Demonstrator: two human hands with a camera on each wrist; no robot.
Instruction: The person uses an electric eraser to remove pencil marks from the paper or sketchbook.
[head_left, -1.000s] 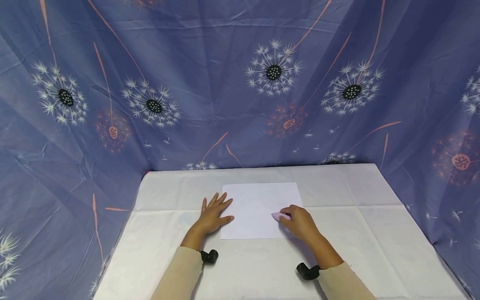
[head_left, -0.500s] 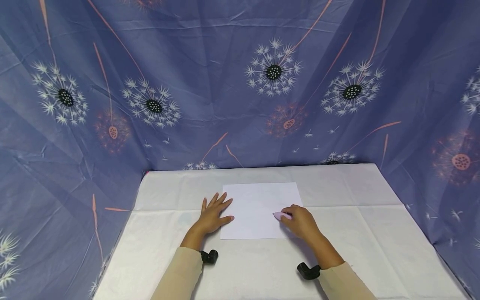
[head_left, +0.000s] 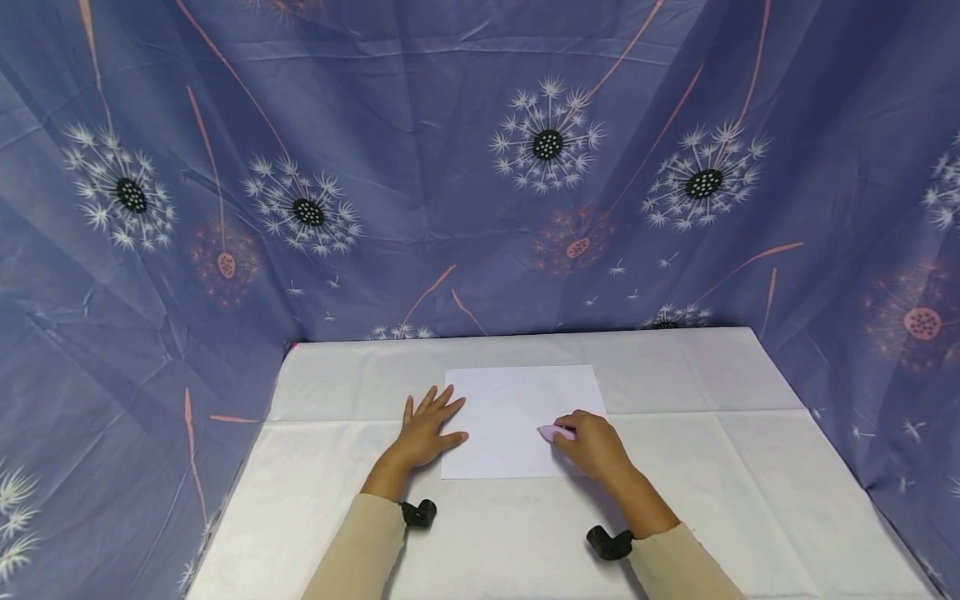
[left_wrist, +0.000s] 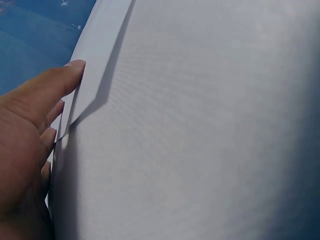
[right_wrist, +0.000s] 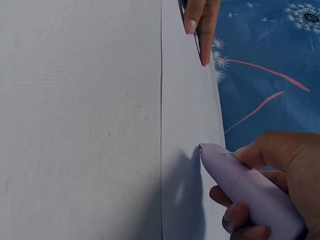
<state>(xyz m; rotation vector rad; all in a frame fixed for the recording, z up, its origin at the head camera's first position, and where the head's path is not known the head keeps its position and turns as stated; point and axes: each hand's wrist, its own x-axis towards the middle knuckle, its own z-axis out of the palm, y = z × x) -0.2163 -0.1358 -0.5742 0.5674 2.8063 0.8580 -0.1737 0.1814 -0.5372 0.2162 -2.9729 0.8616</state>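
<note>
A white sheet of paper [head_left: 517, 398] lies flat on the white-covered table. The left hand [head_left: 422, 433] rests with spread fingers at its left edge, thumb and some fingertips over the paper. In the left wrist view, the thumb [left_wrist: 52, 87] lies on the sheet near its corner. Over the right half of the paper, the right hand [head_left: 598, 446] grips a thick lilac pen [right_wrist: 255, 192] with a small metal tip. That tip points left at the paper, its shadow meeting it; whether it touches I cannot tell. No marks show on the sheet.
A white cloth [head_left: 750, 483] with fold creases covers the table. Behind and at both sides hangs a blue curtain [head_left: 420, 167] printed with dandelions. Black wrist devices [head_left: 418, 513] sit at both cuffs.
The right hand with the lilac pen shifts very slightly right, then a little back to the left. The left hand and the paper stay where they were.
</note>
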